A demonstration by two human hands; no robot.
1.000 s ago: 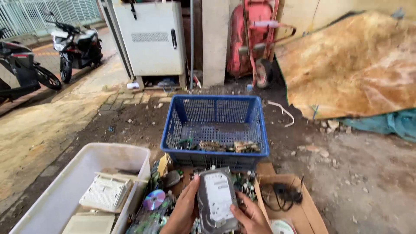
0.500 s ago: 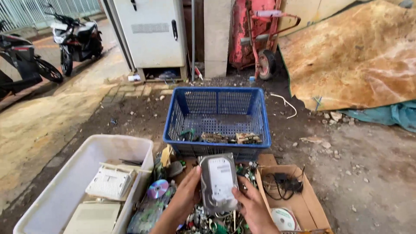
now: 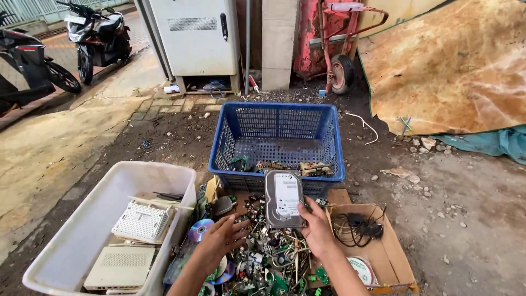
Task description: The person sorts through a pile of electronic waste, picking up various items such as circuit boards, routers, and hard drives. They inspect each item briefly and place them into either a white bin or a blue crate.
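Fingers of the right hand (image 3: 318, 230) are being kept closed on a hard drive (image 3: 284, 198), which is being held upright, label side toward the camera, above a heap of scrap (image 3: 268, 257) and just in front of a blue crate (image 3: 276, 140). Fingers of the left hand (image 3: 219, 241) are being held spread wide and empty, just left of the drive and apart from it, over the scrap beside a shiny disc (image 3: 198, 230). Circuit boards are being carried in the crate along its near wall. Two white, vented boxes are being kept in a white tub (image 3: 82, 230) at the left. Black cables (image 3: 359, 227) and another disc are being held in a cardboard box (image 3: 394, 257) at the right, on bare ground.
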